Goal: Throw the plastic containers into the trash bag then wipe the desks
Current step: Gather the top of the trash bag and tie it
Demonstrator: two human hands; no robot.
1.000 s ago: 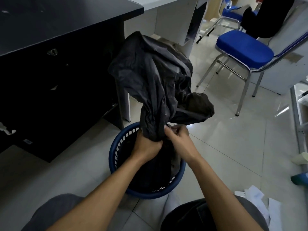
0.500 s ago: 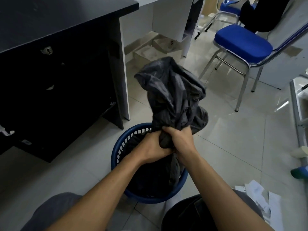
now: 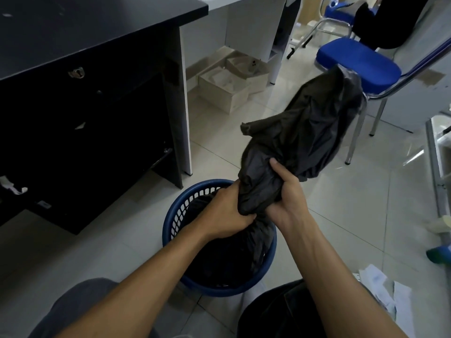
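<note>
On a tiled office floor beside a dark counter, a person crouches over a blue perforated waste basket lined with a black trash bag. At far left, the counter's dark cabinet front shows a keyhole lock and fills the upper-left of the view. Just right of it, under a paler counter, two pale cardboard boxes sit on the floor. In the centre, the left hand is clenched around the bag's gathered neck directly above the basket's opening, while the right hand, just beside it and touching the same bunch of plastic, is wrapped around the neck slightly higher, thumb pointing up along the bag. The loose upper part of the bag billows up and to the right of both hands; its lower part stays down inside the basket. No plastic containers can be made out; whatever the bag holds is hidden. Farther right stands a blue-cushioned chair with metal legs, its seat partly behind the bag's top. At lower right, crumpled white papers lie on the tiles, near the person's dark-clad knee.
</note>
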